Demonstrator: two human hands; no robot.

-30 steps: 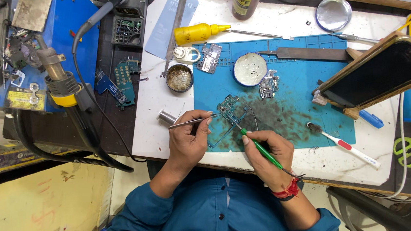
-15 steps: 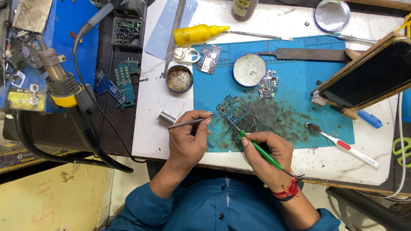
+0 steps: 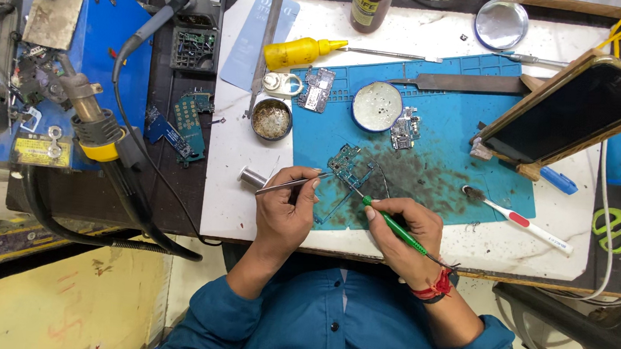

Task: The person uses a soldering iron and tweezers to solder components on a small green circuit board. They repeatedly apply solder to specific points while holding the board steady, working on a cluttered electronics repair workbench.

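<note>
Blue mat (image 3: pixel 469 135) on a white bench carries a small circuit board (image 3: pixel 349 166) near its front-left corner. Left hand (image 3: pixel 285 213) pinches tweezers (image 3: pixel 289 183) toward it; right hand (image 3: pixel 402 230) grips a green soldering iron (image 3: pixel 388 221), tip at the board. Toothbrush (image 3: pixel 517 219) lies right.

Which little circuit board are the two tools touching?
The dark circuit board low on the blue mat, where tweezers and green-handled tool meet. The other boards lie farther up, untouched.
</note>
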